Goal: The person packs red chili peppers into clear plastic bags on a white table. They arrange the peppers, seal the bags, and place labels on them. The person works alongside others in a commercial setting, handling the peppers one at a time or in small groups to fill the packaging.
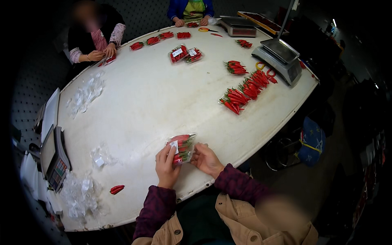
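Over the near part of the bench (143,102), we grip one clear packet of red chillies (185,143) with our left hand (166,166), while our right hand (209,160) curls at its side, whether pinching we cannot tell.

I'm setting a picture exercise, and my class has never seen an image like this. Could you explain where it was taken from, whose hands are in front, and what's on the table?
There is no machine here. The picture comes from a wide camera worn on someone's head, looking down, so straight edges bend. The wearer's bare left hand holds a clear pack of red chillies, fingers over its label; the right hand is at the pack's right edge. On the white table are more red chillies to the right, a weighing scale beyond them, and clear plastic packaging to the left. One co-worker is at the far left, another at the far edge.
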Available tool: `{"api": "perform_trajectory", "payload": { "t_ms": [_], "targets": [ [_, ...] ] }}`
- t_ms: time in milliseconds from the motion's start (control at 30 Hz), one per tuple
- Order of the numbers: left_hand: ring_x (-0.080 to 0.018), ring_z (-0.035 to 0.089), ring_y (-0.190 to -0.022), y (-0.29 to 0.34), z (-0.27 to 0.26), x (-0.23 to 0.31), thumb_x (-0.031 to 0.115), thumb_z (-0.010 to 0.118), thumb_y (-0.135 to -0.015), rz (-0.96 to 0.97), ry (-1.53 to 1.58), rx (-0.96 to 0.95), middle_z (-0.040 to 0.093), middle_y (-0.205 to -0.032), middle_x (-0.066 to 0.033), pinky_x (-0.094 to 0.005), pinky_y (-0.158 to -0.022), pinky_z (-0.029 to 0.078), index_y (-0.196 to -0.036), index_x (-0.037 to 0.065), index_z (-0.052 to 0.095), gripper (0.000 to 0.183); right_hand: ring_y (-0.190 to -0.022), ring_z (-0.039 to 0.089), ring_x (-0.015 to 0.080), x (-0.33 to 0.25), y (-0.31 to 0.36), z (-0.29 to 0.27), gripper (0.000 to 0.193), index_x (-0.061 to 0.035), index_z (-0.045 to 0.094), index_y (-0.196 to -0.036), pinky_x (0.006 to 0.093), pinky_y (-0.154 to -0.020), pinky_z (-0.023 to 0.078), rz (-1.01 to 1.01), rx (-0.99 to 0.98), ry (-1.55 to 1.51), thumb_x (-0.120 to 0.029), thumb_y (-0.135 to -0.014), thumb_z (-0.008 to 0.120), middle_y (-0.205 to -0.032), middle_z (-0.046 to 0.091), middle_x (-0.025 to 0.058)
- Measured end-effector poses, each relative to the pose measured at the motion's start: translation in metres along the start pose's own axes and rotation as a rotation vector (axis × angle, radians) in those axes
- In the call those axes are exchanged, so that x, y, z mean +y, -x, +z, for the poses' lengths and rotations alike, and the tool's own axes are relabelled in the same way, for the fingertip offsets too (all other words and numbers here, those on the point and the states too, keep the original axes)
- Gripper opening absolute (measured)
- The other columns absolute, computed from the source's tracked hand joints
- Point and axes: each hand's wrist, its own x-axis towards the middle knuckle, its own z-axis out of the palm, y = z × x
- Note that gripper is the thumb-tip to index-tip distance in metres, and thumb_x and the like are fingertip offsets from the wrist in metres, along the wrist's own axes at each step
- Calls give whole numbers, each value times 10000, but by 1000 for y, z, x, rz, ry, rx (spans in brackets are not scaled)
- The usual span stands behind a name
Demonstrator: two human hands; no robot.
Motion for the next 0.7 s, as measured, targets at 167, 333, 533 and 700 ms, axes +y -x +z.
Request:
{"api": "perform_trajectory", "payload": {
  "t_ms": [167, 333, 533, 700],
  "targets": [
    [-331, 516, -1060, 1, -1, -1, -16, 691, -571, 4, -10, 4, 550, -1172, -128, -396, -877, 450, -1162, 65, 572, 609, -748, 580, 134, 7, -8, -15, 61, -112, 528, -871, 284, -657, 458, 11, 2, 9, -159, -909, 533, -833, 607, 17],
    [-327, 518, -1055, 2, 0, -1, -12, 697, -575, -17, -26, -1, 551, -1179, -123, -386, -869, 453, -1169, 63, 567, 613, -747, 574, 144, -7, -1, -14, 53, -75, 533, -834, 287, -670, 464, -110, 25, 16, -90, -881, 513, -848, 617, 58],
    [-324, 525, -1041, 2, 2, -2, -19, 702, -616, -104, 83, 65, 564, -1158, -130, -386, -869, 442, -1189, 56, 552, 597, -770, 567, 181, -11, 7, 4, 64, -84, 512, -873, 309, -671, 448, -58, -62, 1, -141, -899, 501, -893, 609, 89],
    [-309, 550, -1015, 7, 3, -5, -35, 674, -681, -286, 288, 139, 579, -1102, -160, -362, -876, 436, -1198, 40, 543, 539, -700, 569, 158, -8, 16, 29, 86, -64, 475, -974, 273, -622, 453, -98, -194, 426, -112, -913, 511, -906, 592, 92]
  ]
}}
